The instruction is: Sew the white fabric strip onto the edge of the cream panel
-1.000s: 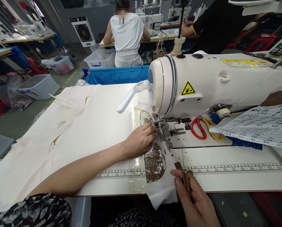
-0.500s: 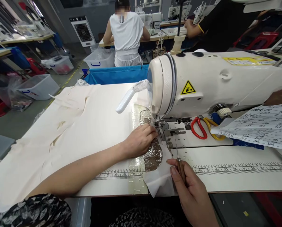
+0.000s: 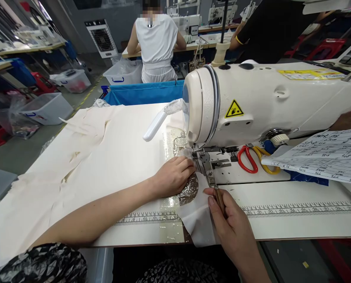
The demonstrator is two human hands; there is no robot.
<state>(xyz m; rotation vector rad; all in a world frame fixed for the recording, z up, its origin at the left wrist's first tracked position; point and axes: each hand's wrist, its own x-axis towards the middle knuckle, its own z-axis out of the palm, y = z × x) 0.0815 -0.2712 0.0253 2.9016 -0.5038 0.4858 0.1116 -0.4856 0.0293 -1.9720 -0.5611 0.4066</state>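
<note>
Beneath the head of a white sewing machine [image 3: 252, 104], a piece of pale fabric [image 3: 200, 220] lies over the table's front part. My left hand [image 3: 173, 175] presses on the fabric just left of the needle area, its fingers bent together; what is under the fingertips is hidden. A wooden-handled awl [image 3: 219, 199] is held in my right hand [image 3: 232, 226], its thin metal tip pointing up toward the presser foot. Clear tape over a brown patch [image 3: 190, 190] shows below my left hand.
Red and yellow scissors [image 3: 247, 159] and a handwritten sheet [image 3: 319, 157] lie at the right. More pale fabric [image 3: 45, 192] covers the table's left side. A blue cloth bin [image 3: 146, 93] stands behind the table. A person in white [image 3: 157, 43] sits farther back, with another in black at right.
My right hand and the awl have moved up and left, nearer the presser foot. The pale fabric has shifted toward the machine, covering more of the brown patch. My left hand has barely moved.
</note>
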